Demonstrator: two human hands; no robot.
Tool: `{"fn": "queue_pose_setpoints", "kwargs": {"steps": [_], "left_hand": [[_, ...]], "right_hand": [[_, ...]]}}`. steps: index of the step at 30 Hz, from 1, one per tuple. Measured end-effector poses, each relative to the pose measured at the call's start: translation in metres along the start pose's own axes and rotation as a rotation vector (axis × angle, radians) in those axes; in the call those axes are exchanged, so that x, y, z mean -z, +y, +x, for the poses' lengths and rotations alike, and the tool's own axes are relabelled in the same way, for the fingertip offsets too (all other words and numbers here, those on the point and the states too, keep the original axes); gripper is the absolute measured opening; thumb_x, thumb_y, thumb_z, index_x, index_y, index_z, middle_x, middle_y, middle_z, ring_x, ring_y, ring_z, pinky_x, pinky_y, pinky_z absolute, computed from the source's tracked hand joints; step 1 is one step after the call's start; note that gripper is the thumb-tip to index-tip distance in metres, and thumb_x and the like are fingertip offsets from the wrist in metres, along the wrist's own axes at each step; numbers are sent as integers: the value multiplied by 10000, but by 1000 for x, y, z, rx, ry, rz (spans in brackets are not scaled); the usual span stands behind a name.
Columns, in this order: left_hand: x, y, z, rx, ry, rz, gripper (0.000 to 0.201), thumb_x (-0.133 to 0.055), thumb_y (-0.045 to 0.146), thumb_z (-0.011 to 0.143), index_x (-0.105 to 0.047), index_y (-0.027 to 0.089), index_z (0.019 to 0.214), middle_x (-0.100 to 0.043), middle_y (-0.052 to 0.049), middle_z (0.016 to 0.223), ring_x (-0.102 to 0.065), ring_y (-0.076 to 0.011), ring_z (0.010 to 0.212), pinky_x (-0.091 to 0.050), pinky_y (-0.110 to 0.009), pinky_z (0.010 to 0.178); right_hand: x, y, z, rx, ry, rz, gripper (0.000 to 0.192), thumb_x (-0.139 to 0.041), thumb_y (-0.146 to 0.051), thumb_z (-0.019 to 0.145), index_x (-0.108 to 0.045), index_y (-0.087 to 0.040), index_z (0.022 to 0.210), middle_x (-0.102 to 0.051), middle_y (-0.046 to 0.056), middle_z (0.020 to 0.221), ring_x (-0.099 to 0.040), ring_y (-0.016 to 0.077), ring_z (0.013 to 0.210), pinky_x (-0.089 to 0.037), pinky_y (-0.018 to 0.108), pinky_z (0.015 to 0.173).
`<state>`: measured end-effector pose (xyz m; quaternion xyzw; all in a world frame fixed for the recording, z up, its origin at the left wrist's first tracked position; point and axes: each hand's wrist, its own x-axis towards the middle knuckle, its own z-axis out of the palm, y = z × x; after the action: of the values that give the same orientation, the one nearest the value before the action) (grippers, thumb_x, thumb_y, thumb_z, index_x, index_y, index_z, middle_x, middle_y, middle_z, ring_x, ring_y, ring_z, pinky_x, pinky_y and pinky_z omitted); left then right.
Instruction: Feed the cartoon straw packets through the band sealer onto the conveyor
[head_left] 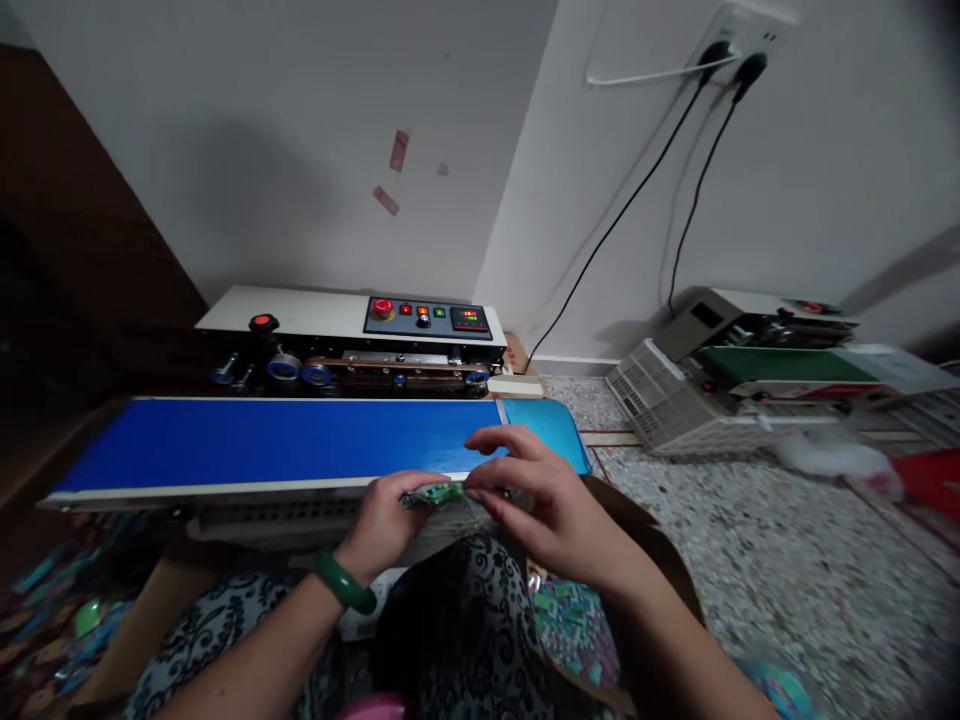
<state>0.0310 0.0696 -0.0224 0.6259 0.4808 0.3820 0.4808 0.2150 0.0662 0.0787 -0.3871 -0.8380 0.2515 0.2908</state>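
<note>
Between my two hands is a small green patterned plastic packet [441, 493], just in front of the sealing machine's blue conveyor belt [300, 440]. My left hand [388, 522], with a green bangle [345, 582] on its wrist, is closed on the packet's left end. Thumb and fingertips of my right hand [536, 500] pinch its right end, while the upper fingers are raised and bent. My fingers hide part of the packet, and its print is too blurred to read. Behind the belt stands the sealing machine [300, 310], with a red stop knob and a lit display.
At lower right, a box [675, 570] holds many colourful packets [574, 630]. More small packets [52, 640] lie at lower left. A second machine with a green belt [787, 368] rests on a white crate [652, 405]. Black cords [626, 205] run down from the wall socket [739, 40].
</note>
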Motion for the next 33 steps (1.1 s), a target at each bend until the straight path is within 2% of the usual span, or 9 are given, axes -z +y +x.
{"fn": "queue_pose_setpoints", "kwargs": {"steps": [3, 7, 10, 16, 20, 24, 26, 29, 33], "left_hand": [[7, -3, 0, -63, 43, 27, 239, -558, 109, 679, -683, 174, 872, -692, -57, 877, -605, -204, 810, -442, -308, 727], [12, -7, -1, -138, 72, 72, 242, -540, 125, 715, -684, 197, 896, -694, -45, 897, -608, -197, 832, -444, -306, 752], [14, -11, -2, -174, 82, 121, 284, -516, 104, 720, -675, 214, 929, -690, -39, 935, -607, -191, 854, -449, -309, 772], [17, -17, -2, -147, 135, 153, 373, -467, 31, 674, -676, 224, 915, -686, -26, 946, -606, -190, 896, -456, -314, 802], [19, -19, -2, -145, 132, 185, 331, -483, 76, 702, -678, 236, 917, -691, -23, 934, -611, -193, 864, -456, -307, 778], [19, -16, -2, -110, 102, 186, 295, -495, 95, 703, -675, 228, 894, -688, -31, 942, -605, -195, 843, -441, -299, 756], [19, -13, -2, -74, 96, 176, 275, -510, 93, 684, -662, 220, 875, -687, -29, 914, -602, -193, 822, -434, -289, 727], [18, -10, -2, -13, 121, 186, 211, -541, 114, 655, -605, 208, 833, -662, 3, 765, -582, -168, 705, -416, -262, 641], [17, -10, -3, -9, 117, 213, 163, -537, 118, 637, -547, 204, 775, -605, 30, 698, -543, -147, 658, -383, -242, 611]], "right_hand": [[-7, -6, 6, 21, -88, -146, 203, -494, -129, 777, -615, -218, 913, -532, 59, 1106, -485, 186, 1002, -442, 355, 808], [-15, -10, 14, 43, -112, -345, 257, -466, -114, 782, -610, -202, 976, -542, 77, 1124, -491, 209, 962, -441, 376, 786], [-17, -14, 20, 71, -141, -435, 260, -451, -93, 777, -617, -181, 956, -548, 80, 1141, -496, 210, 927, -445, 367, 760], [-19, -17, 25, 75, -190, -402, 165, -472, -155, 790, -637, -160, 788, -592, 67, 1043, -521, 174, 874, -449, 301, 716], [-28, -14, 25, 53, -191, -502, 202, -449, -106, 799, -635, -148, 865, -602, 86, 1023, -533, 171, 849, -433, 274, 641], [-34, -12, 28, 64, -226, -557, 197, -469, -108, 791, -634, -168, 881, -611, 59, 1022, -524, 175, 820, -406, 262, 577], [-33, -9, 30, 76, -236, -518, 193, -467, -126, 802, -636, -180, 879, -620, 44, 1007, -519, 172, 828, -412, 264, 605], [-32, -5, 31, 71, -225, -449, 209, -462, -130, 809, -635, -184, 912, -627, 40, 1001, -516, 174, 855, -423, 278, 667], [-30, -3, 29, 47, -220, -408, 261, -451, -102, 801, -619, -176, 986, -608, 55, 1086, -519, 187, 895, -436, 301, 713]]}}
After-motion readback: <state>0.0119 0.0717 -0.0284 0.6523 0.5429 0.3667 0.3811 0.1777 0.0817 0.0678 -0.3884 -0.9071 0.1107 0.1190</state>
